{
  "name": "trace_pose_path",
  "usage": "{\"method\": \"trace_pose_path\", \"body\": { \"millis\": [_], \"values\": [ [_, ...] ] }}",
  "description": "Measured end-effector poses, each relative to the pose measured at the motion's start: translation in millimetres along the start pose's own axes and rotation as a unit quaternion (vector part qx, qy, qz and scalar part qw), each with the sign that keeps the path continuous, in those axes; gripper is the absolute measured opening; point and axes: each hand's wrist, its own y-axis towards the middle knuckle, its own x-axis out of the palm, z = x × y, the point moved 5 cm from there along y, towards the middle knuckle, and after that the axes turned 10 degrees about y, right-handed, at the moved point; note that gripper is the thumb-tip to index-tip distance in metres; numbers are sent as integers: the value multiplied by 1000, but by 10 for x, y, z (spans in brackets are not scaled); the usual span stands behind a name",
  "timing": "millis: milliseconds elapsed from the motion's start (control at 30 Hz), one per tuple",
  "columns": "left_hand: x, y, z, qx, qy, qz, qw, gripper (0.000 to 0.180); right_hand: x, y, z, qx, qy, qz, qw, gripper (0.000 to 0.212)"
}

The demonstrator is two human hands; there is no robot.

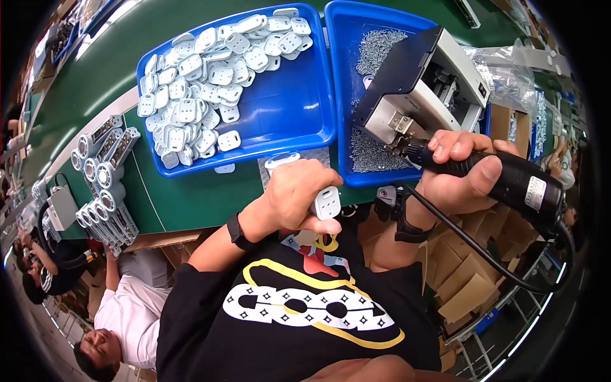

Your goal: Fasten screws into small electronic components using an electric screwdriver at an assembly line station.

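Observation:
My left hand (pixel 294 191) is closed around a small white plastic plate (pixel 327 203) with several holes, held over the table's near edge. Just beyond its knuckles, another white part (pixel 280 160) rests on a fixture or in the same hand; I cannot tell which. My right hand (pixel 459 173) is wrapped round a black electric screwdriver (pixel 526 186), tilted so its tip meets the front of a screw feeder (pixel 410 105). Whether a screw sits on the tip is too small to make out.
A blue bin (pixel 273 143) of white plates stands ahead. Beside it, another blue bin (pixel 344 70) holds loose screws (pixel 375 156) and the feeder. Grey cylindrical assemblies (pixel 105 178) lie at left. The screwdriver's cable (pixel 471 245) loops near my right arm. Another person (pixel 130 312) sits at left.

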Motion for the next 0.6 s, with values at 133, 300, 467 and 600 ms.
{"method": "trace_pose_path", "body": {
  "millis": [133,300,467,600],
  "values": [
    [2,34,-87,4,22,-37,999,62,28,-256,-275,66,239,-102,963,61],
    [4,37,-17,31,22,-24,999,63,150,-280,-713,-12,221,-157,962,60],
    [-15,41,27,26,24,-23,999,65,-13,-52,-180,-16,68,-58,996,59],
    [68,70,-22,36,19,8,999,66,-20,-291,-553,38,185,-57,980,57]
  ]
}}
